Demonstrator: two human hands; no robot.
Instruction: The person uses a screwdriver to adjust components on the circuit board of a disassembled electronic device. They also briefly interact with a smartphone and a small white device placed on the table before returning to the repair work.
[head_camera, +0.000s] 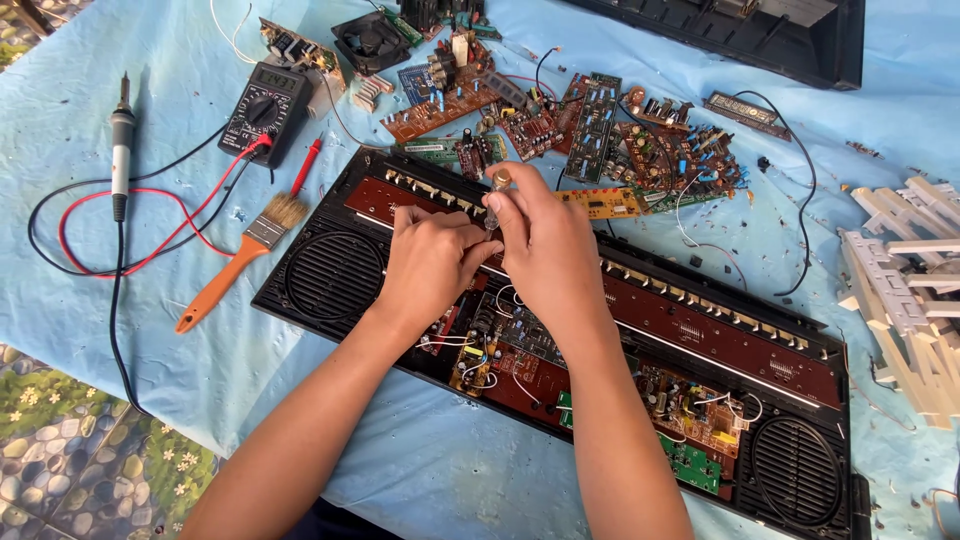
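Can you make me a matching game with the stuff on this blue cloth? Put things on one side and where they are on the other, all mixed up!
Things:
1. multimeter
2. paintbrush
3. soldering iron
4. white keys

Places:
A. far left edge of the cloth
B. far right side
C. top left, with red and black leads
D. just left of the opened black keyboard case

Pairs: 1-C, 2-D, 3-A, 4-B

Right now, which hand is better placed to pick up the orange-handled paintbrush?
Probably the left. The left hand sits on the paintbrush side of the open keyboard case, with only blue cloth between. The right hand pinches a small clear part in its fingers and would cross over.
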